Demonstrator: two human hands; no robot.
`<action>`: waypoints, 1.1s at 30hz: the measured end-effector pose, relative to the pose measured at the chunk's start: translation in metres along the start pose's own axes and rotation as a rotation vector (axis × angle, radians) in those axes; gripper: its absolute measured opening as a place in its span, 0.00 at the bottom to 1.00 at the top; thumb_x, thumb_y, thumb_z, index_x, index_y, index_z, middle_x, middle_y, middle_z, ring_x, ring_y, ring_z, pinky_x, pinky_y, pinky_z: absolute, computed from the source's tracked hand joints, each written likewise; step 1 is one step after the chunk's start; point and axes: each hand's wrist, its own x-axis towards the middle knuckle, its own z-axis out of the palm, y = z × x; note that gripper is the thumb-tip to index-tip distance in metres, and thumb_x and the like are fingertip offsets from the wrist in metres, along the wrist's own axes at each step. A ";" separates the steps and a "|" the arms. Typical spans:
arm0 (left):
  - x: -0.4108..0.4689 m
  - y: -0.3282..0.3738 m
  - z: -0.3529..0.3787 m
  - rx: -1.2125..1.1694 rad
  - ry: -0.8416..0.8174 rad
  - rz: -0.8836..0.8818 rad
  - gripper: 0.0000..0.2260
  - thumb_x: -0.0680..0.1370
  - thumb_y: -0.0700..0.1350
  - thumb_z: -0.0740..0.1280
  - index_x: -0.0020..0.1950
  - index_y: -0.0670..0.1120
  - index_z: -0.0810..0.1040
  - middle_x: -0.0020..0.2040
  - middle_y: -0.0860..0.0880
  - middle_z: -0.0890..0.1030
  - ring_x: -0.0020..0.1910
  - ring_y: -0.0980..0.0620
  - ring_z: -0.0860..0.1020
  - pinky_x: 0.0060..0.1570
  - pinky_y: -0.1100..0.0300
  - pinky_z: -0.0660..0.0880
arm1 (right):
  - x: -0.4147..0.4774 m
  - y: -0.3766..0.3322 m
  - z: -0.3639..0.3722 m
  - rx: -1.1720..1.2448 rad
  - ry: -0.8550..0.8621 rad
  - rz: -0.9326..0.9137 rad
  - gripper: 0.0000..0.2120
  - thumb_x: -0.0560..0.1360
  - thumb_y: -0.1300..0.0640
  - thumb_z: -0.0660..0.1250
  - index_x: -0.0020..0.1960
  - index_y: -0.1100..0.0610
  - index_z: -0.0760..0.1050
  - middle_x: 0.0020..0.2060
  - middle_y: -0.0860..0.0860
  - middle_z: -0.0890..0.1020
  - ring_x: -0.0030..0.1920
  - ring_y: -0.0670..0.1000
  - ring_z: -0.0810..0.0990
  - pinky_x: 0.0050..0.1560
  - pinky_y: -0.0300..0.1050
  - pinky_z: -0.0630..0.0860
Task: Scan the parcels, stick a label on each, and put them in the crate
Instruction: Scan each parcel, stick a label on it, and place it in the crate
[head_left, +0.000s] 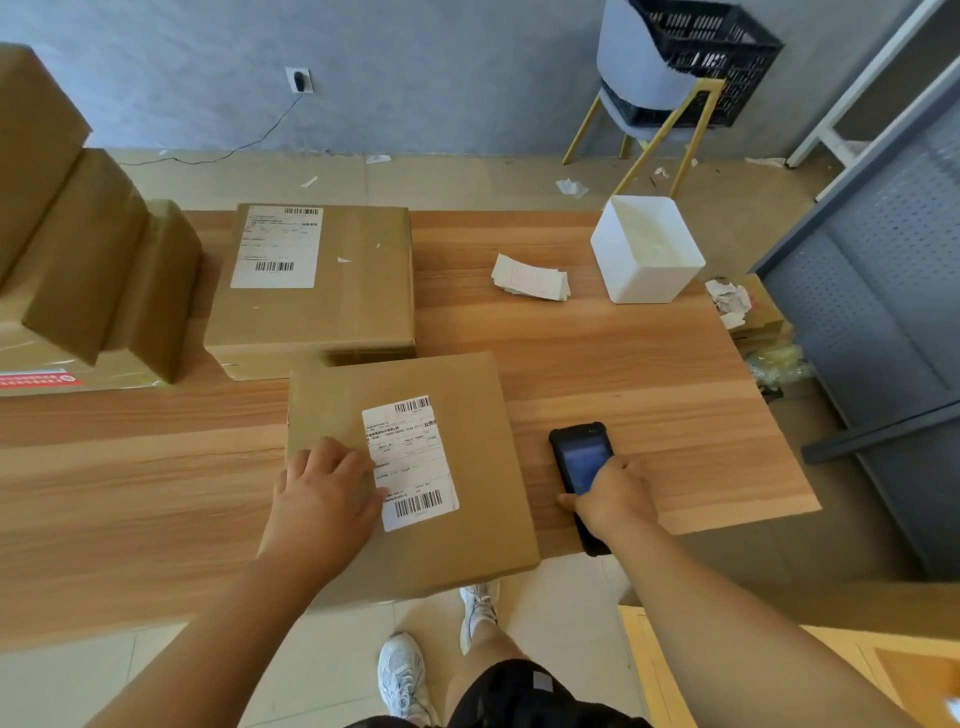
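Left hand (324, 499) flat, fingers (332, 452) relaxed, on the near brown cardboard parcel (493, 467) on the wooden bench (649, 374); right hand (613, 499) grips the black handheld scanner (579, 452) just beside it. Second labelled parcel (332, 301) behind, so two.

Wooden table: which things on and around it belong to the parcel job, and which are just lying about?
Job: brown cardboard parcel under the left hand; black handheld scanner in the right hand; second labelled cardboard box behind; loose white label sheets; black slatted plastic crate on the grey chair.
Lying about: white square tub; scattered paper scraps; wall plug and cable.
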 end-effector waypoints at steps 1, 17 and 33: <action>0.003 0.002 -0.001 -0.019 0.004 -0.009 0.13 0.72 0.49 0.71 0.54 0.46 0.79 0.54 0.47 0.74 0.53 0.42 0.70 0.56 0.46 0.69 | 0.003 0.000 0.000 -0.034 0.005 -0.007 0.43 0.66 0.36 0.73 0.68 0.61 0.61 0.62 0.57 0.67 0.57 0.56 0.73 0.51 0.50 0.76; 0.128 0.080 0.004 -0.069 -0.026 0.050 0.17 0.76 0.51 0.65 0.65 0.50 0.75 0.62 0.52 0.75 0.61 0.48 0.72 0.60 0.55 0.69 | 0.157 -0.074 -0.094 0.139 -0.148 -0.293 0.23 0.77 0.47 0.64 0.67 0.58 0.69 0.62 0.54 0.76 0.58 0.54 0.75 0.55 0.48 0.73; 0.139 0.085 0.019 -0.073 0.000 -0.081 0.18 0.71 0.62 0.62 0.48 0.51 0.81 0.47 0.52 0.78 0.46 0.45 0.76 0.49 0.48 0.72 | 0.255 -0.145 -0.098 0.481 0.079 -0.107 0.11 0.73 0.52 0.71 0.46 0.57 0.72 0.46 0.53 0.79 0.42 0.54 0.75 0.42 0.45 0.68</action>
